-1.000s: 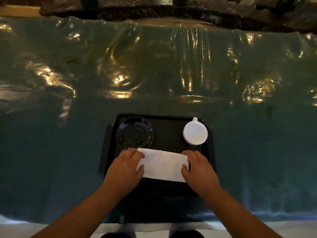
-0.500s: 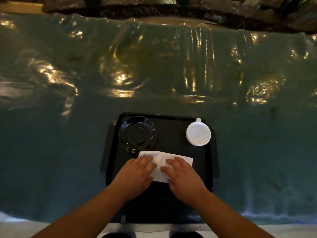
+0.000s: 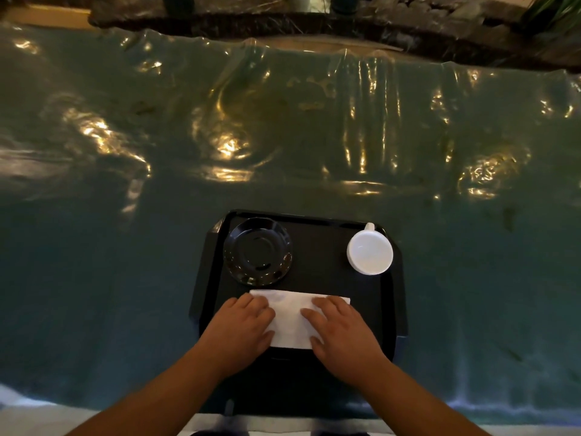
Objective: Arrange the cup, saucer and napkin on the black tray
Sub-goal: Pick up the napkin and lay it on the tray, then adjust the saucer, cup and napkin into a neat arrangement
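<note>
My left hand [image 3: 240, 330] and right hand [image 3: 341, 333] lie flat, fingers spread, pressing the white napkin [image 3: 294, 319] at the black tray [image 3: 317, 247] near edge. Saucer [image 3: 257, 251] far-left, cup [image 3: 370, 252] far-right, bare tray between.

A table [image 3: 471, 278] draped in a wrinkled, glossy dark green cover [image 3: 125, 247] carries 1 black tray [image 3: 209, 272] lying directly on it at 6 o'clock, close to the near edge.
</note>
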